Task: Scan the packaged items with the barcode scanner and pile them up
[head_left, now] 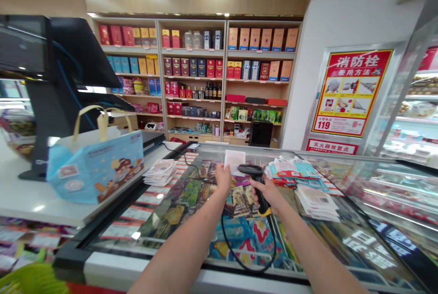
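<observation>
Over the far-middle part of the glass-topped case (112, 267), left hand (223, 178) pinches a white packet (235, 159); right hand (266, 192) is wrapped around the handle of a black scanner (263, 201). Hands near each other, not touching. Scanner head overlaps the packet's lower right part. Clutter: white stack (160, 172) by the case's left edge, toward the far left corner; red-and-blue packet pile (296, 171) right of the scanner, toward the far edge; second white stack (317, 203) just on the near side of that pile. Cable (230, 249) loops down to the near edge, partly hidden by the left forearm. Blue bag (118, 162) sits on the counter (20, 196) beyond the left edge, in front of the monitor stand (48, 111); wall shelves (195, 50) past the far edge.
</observation>
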Demonstrator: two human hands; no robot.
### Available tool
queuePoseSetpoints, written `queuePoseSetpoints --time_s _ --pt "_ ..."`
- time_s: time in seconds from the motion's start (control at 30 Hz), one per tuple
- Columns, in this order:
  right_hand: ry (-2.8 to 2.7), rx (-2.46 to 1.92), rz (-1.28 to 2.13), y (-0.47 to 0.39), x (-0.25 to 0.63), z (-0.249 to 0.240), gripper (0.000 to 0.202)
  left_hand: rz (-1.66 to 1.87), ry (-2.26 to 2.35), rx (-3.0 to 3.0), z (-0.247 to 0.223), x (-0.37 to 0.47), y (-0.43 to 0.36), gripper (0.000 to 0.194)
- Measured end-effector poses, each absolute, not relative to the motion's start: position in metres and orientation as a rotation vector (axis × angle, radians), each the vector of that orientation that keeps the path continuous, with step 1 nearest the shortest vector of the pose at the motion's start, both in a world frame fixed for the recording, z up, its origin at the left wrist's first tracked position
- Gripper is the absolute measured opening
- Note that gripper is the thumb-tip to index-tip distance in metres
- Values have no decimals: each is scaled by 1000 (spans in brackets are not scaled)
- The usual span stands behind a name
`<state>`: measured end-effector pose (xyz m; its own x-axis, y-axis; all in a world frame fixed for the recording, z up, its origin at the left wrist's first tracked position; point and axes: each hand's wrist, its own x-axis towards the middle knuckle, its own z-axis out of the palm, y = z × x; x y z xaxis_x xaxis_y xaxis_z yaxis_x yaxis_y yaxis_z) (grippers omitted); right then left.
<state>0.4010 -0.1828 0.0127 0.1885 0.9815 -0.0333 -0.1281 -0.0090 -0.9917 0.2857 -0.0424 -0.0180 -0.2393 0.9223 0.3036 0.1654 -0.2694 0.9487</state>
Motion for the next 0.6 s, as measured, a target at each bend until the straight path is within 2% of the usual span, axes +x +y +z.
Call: queuePoseSetpoints --time_s 0.33,0.6 --pt "-1064 -1157 1264 -131 285 20 33 1777 1704 1342 18 119 -14 19" --pt "-1119 -1120 1367 -103 214 21 37 1680 1971 1284 11 46 2 18"
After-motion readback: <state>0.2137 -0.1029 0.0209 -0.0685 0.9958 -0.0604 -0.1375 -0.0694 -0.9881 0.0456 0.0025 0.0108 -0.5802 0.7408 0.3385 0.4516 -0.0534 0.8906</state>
